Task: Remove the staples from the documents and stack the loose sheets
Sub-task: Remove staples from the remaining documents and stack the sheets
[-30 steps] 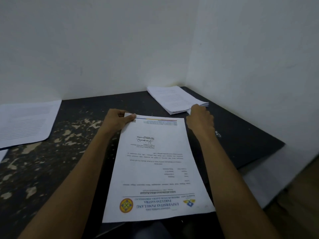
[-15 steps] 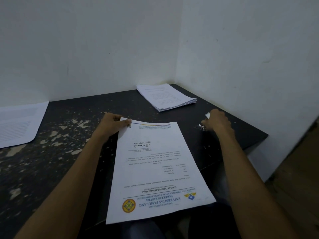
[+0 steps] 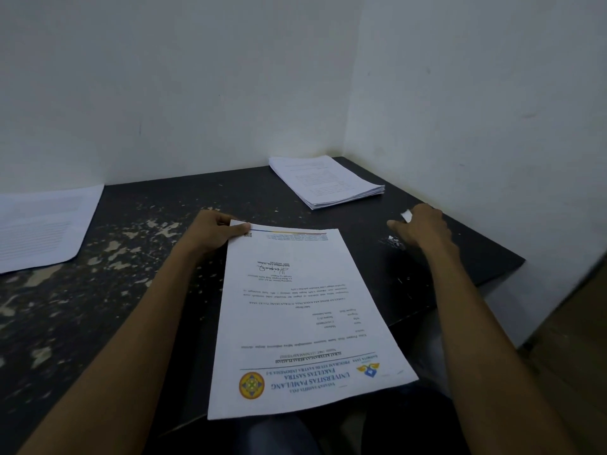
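Note:
A printed document [image 3: 295,323] with a university letterhead lies upside down to me on the dark table [image 3: 147,205], its near end hanging over the table's front edge. My left hand [image 3: 213,234] pinches its far left corner, thumb on top. My right hand [image 3: 423,229] is out to the right, low over a small heap of pulled staples [image 3: 395,242]. I see it from the back and its fingers are blurred. A small white piece [image 3: 407,215] shows at its far side; I cannot tell whether the fingers hold it. A stack of loose sheets [image 3: 325,182] lies in the far corner.
More printed sheets [image 3: 42,224] lie at the table's left side. White walls close off the back and the right. The table's right corner [image 3: 522,257] ends just past my right hand. The tabletop paint is chipped on the left. Stray staples [image 3: 402,280] dot the surface.
My right hand has moved from the near edge of the corner stack rightward and toward me, down to the staple heap. My left hand kept its pinch on the document's corner.

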